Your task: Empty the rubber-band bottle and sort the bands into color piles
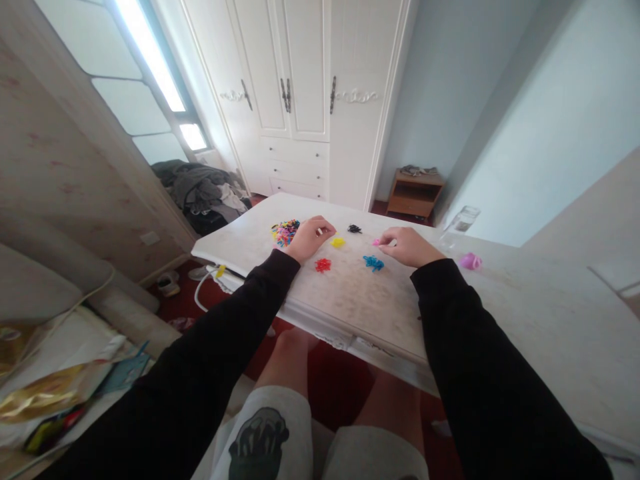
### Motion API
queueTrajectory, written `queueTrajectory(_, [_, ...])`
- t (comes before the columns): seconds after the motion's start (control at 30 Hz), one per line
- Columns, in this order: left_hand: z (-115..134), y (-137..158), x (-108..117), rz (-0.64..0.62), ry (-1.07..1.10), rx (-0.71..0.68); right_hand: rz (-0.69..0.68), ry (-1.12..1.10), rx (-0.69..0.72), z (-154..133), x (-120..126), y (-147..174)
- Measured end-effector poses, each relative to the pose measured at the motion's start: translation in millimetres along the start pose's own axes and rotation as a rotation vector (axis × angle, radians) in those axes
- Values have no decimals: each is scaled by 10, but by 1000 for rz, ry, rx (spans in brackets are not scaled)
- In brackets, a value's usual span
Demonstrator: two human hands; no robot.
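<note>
My left hand (pixel 313 238) is over the table with thumb and forefinger pinched, between a mixed multicoloured pile (pixel 286 232) and a small yellow pile (pixel 338 243). What its fingertips hold, if anything, is too small to see. On the other side, my right hand (pixel 407 245) pinches right at a few small pink pieces (pixel 377 243); whether one is between the fingers is unclear. A black pile (pixel 355 229) lies farther back. Nearer to me are a red pile (pixel 323 265) and a blue pile (pixel 373 263). The pieces look like tiny rubber bands.
A white table (pixel 350 300) spans the area before my knees. On its right side are a clear jar (pixel 465 219) and a shiny pink-purple object (pixel 471 261). Behind stand a white wardrobe (pixel 295 153) and a wooden nightstand (pixel 415 193). A white cable (pixel 199 293) hangs at the left edge.
</note>
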State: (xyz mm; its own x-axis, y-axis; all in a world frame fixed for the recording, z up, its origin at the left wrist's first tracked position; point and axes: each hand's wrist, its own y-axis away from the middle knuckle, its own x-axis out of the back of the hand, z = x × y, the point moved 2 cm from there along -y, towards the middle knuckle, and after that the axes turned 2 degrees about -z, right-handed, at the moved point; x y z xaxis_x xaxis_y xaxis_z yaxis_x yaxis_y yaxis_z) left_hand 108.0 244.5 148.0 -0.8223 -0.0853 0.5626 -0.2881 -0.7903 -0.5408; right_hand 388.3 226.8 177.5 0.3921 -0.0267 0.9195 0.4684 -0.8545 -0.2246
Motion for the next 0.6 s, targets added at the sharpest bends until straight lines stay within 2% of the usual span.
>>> queueTrajectory(0.23, [-92, 43, -70, -83, -49, 14, -21, 47, 6, 3, -10, -13])
queueTrajectory(0.6, [-107, 54, -89, -44, -77, 60, -55, 95, -14, -37, -20, -14])
